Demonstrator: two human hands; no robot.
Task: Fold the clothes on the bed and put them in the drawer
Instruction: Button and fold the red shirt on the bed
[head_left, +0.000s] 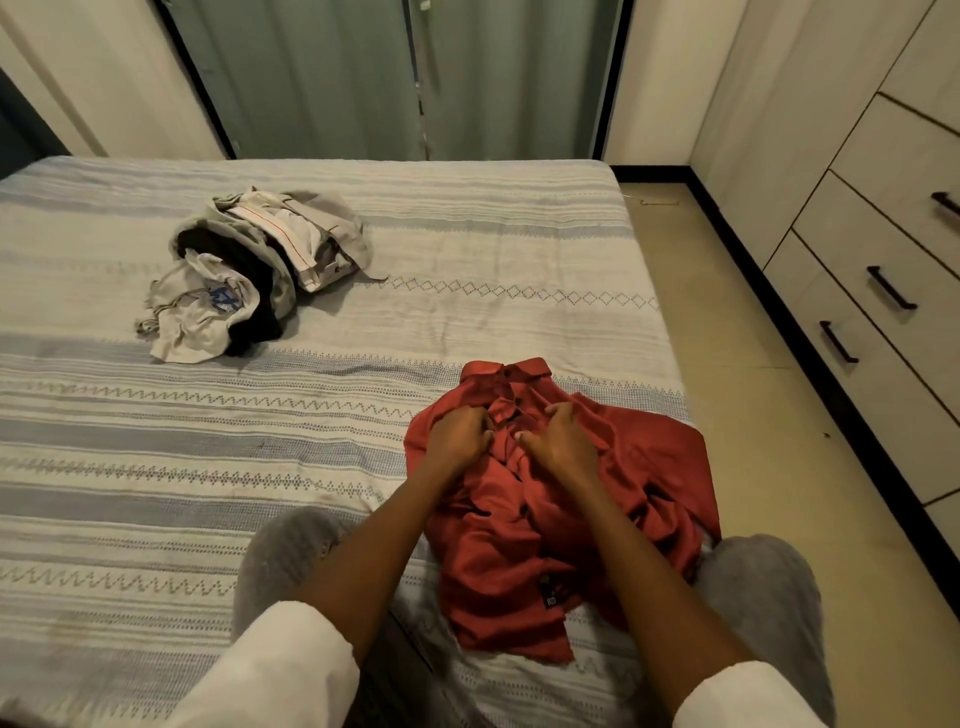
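Note:
A red button-up shirt (649, 467) lies crumpled on the bed (467, 249) near its right edge, collar pointing away from me. My left hand (460, 434) grips the shirt's front placket just below the collar. Close beside it, my right hand (563, 441) pinches the opposite edge of the placket. A heap of unfolded clothes (249, 270), white, grey and black, sits farther back on the left of the bed. Closed drawers (883, 291) with dark handles line the right wall.
The bed wears a grey and white striped cover. My knees in grey trousers (763, 587) rest on the mattress either side of the shirt. A strip of tan floor (753, 415) separates bed and drawers. Grey curtains (415, 78) hang behind.

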